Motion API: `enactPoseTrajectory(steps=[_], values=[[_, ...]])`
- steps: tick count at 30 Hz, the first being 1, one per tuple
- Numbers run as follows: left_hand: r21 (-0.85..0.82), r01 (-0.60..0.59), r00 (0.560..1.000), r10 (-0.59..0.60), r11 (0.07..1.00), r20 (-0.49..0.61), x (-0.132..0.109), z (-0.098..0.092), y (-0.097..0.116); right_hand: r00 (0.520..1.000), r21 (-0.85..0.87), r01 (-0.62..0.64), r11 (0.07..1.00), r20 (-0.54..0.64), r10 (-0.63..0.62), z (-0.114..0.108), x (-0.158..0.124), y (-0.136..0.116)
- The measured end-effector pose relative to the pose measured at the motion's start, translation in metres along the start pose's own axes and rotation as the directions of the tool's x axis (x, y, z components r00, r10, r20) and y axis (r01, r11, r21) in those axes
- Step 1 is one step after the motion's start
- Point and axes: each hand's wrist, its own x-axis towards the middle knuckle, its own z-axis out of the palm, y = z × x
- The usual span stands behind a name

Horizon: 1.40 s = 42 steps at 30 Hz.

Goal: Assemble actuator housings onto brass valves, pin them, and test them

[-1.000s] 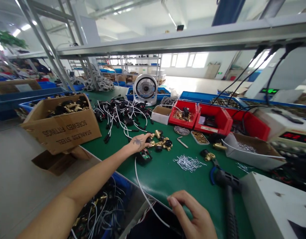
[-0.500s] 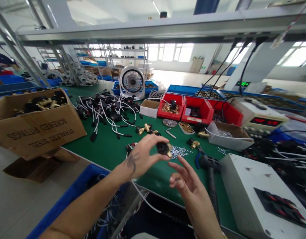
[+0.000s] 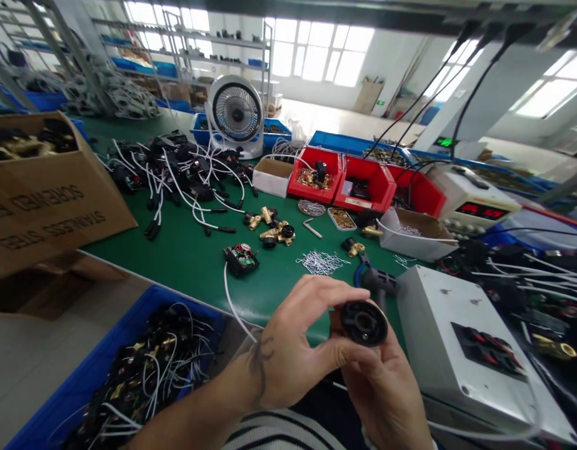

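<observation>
Between the thumb and fingers of my left hand (image 3: 300,344) is a brass fitting with a round black housing (image 3: 364,323); the housing's open, hollow face is turned up towards me. My right hand (image 3: 391,394) closes round the same piece from behind and below, its fingertips partly hidden. The brass part is mostly covered by the hands. Beyond them on the green bench lie a heap of thin silver pins (image 3: 322,262) and a black casing with a circuit board (image 3: 242,258) and white cable. Several brass fittings (image 3: 276,232) with black caps sit farther back.
Red bins (image 3: 367,187), a white box of small parts (image 3: 412,240) and a fan (image 3: 236,112) line the back. A grey metal box (image 3: 457,337) and a dark-handled tool (image 3: 379,281) are at right. A blue crate (image 3: 142,362) and a cardboard box (image 3: 58,200) are at left.
The fitting has moved right and nearer to me. My right hand, apart from it before, now grips it together with my left. The view has tilted downward.
</observation>
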Motion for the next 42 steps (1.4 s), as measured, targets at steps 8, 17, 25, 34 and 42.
enactPoseTrajectory(steps=[8, 17, 25, 34, 42], values=[[-0.359, 0.156, 0.981, -0.186, 0.920, -0.049, -0.004, 0.010, 0.003, 0.990, -0.235, 0.066, 0.970, -0.104, -0.093, 0.012, -0.003, 0.001], [0.280, 0.250, 0.896, -0.112, 0.927, -0.429, 0.019, -0.059, -0.023, 0.993, -0.248, 0.038, 0.968, -0.097, -0.064, 0.008, 0.001, -0.002], [0.894, 0.395, 0.869, -0.403, 0.212, -0.289, 0.017, -0.097, -0.073, 1.000, -0.085, 0.000, 0.996, 0.003, 0.000, 0.007, 0.004, -0.003], [0.721, 0.453, 0.881, -0.387, 0.524, -0.272, 0.016, -0.091, -0.077, 1.000, -0.014, -0.002, 1.000, -0.006, 0.002, 0.014, 0.003, -0.009], [-0.419, 0.477, 0.821, -0.562, 0.772, -0.102, 0.017, -0.045, -0.029, 0.991, -0.116, -0.133, 0.984, 0.009, 0.135, 0.015, 0.002, -0.009]])
